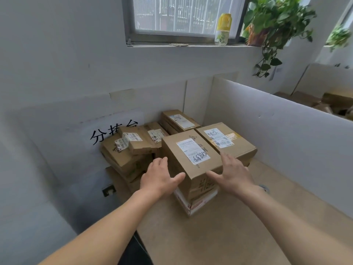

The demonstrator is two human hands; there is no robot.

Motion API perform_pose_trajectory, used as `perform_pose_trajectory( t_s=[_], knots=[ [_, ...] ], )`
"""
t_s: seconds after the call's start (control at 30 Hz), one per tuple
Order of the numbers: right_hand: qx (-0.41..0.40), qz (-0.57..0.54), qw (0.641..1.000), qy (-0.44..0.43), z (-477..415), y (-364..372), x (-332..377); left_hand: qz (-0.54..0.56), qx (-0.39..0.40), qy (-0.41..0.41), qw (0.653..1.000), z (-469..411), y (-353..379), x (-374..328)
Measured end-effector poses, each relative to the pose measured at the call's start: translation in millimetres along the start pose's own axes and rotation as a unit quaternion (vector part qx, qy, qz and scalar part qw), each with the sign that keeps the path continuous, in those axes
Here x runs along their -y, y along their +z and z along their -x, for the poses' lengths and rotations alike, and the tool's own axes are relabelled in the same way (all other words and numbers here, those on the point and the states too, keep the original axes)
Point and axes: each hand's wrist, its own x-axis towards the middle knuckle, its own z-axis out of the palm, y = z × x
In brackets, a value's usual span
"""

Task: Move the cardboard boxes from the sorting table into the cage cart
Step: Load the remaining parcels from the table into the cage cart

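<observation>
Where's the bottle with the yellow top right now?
In the head view, upper right: the bottle stands on the windowsill, just left of the potted plant.

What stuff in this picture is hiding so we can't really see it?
Head view only:
- The cage cart: not in frame.
- The wall sign: lower strokes hidden by stacked boxes.
- The label on the nearest box: print too small.
- The far boxes: cut off by white divider and right edge.
- Whether left hand and right hand touch the nearest box: unclear.
</observation>
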Motion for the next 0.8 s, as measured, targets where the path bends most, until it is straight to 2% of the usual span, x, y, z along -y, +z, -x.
perform_pose_trajectory(
  t_s=[0.23, 0.57, 0.8],
  knots=[
    [0.027, -0.052, 0.998, -0.002, -16, 17, -4, 0.130, 0.047, -0.090, 0.986, -22, 30, 3],
    [0.019, -0.101, 0.995, 0.010, -25, 27, -18, 0.260, 0.073, -0.122, 0.955, -33, 63, 1],
    [0.056, -0.222, 0.973, 0.040, -33, 39, -32, 0.424, 0.079, -0.196, 0.881, -35, 76, 1]
  ],
)
